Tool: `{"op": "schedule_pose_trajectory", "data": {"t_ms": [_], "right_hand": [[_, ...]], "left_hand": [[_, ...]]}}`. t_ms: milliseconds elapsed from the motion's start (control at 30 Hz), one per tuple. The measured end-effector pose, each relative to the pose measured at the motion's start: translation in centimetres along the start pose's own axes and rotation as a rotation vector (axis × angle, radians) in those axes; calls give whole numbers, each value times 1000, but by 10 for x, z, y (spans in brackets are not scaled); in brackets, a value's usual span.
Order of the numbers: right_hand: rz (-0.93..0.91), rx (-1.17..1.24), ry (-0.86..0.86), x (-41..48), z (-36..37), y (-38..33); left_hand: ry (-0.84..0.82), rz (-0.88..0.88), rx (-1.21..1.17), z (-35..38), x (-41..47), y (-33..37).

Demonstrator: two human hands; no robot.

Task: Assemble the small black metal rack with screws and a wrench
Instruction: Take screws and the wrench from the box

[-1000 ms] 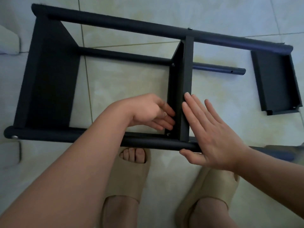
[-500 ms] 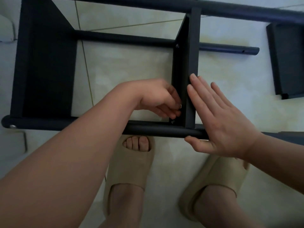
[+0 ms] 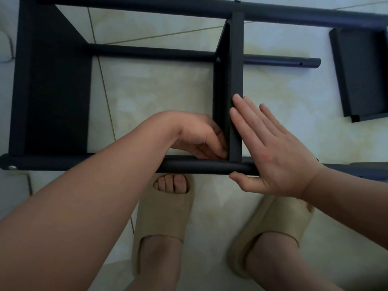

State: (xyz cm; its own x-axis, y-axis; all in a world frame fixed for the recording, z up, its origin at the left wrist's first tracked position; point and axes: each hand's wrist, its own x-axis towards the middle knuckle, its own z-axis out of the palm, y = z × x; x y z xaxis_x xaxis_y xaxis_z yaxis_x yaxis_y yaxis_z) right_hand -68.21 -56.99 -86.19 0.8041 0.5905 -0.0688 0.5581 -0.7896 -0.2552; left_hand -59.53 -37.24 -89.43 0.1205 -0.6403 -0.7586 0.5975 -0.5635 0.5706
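- The black rack is lying on its side on the tiled floor, stretching from the left edge of the view towards the right.
- Its near tube is running left to right just beyond the person's feet, and its far tube is running along the top of the view.
- A middle shelf is standing on edge between the two tubes, with one screw head showing on its left face at the far end.
- The left hand is reaching into the near corner where this shelf meets the near tube. Its fingers are curling in against the shelf's left face, and I cannot tell whether they are pinching anything.
- The right hand is pressing flat against the shelf's right face, fingers straight and together, with the thumb touching the near side of the near tube.
- A loose shelf panel is lying on the floor at the far right, apart from both hands.
- Two beige slippers are standing on the floor near the bottom.
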Motion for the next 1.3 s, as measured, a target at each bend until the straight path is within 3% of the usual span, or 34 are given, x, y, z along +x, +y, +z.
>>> {"op": "schedule_pose_trajectory", "data": {"t_ms": [400, 733, 1000, 1300], "right_hand": [[-12, 12, 0, 0, 1, 2], [-22, 56, -28, -1, 0, 3], [-15, 64, -26, -1, -1, 2], [-11, 66, -36, -1, -1, 2]], "left_hand": [[-159, -30, -145, -8, 5, 0], [-187, -58, -14, -9, 10, 1], [-118, -97, 133, -10, 13, 10], [-184, -137, 213, -15, 11, 22]]}}
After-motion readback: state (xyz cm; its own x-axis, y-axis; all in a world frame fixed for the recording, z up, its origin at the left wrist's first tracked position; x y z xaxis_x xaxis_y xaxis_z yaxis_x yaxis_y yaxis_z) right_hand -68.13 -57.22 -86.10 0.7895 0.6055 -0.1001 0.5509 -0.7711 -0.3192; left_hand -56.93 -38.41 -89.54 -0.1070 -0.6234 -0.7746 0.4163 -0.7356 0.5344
